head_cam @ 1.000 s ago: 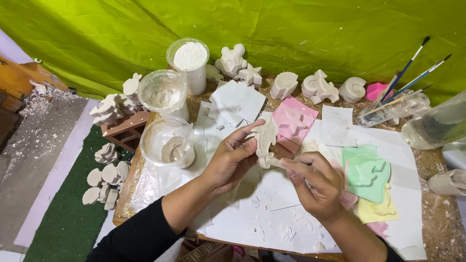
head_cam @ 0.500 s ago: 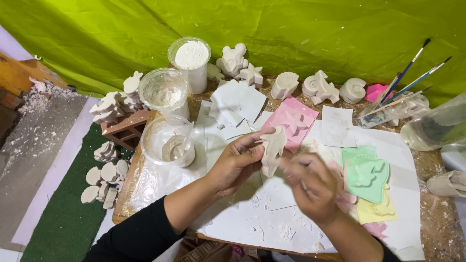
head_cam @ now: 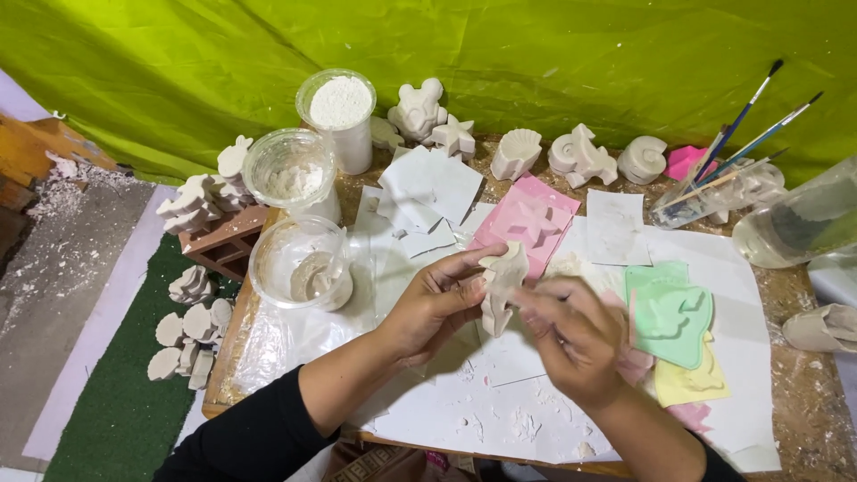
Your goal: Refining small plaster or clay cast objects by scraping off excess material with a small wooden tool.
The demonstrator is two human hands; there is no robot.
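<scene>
Plaster figure (head_cam: pixel 502 284) upright, long axis vertical, pinched between left-hand fingers (head_cam: pixel 464 278).

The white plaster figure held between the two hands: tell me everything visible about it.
The plaster figure is a small, matte off-white cast with a curved, animal-like outline, possibly a seahorse; its details are too blurred to tell. It stands roughly upright above the white paper sheet, lifted clear of it. The left hand pinches its left edge between thumb and fingers, while the right hand touches its right side with its fingertips.
</scene>
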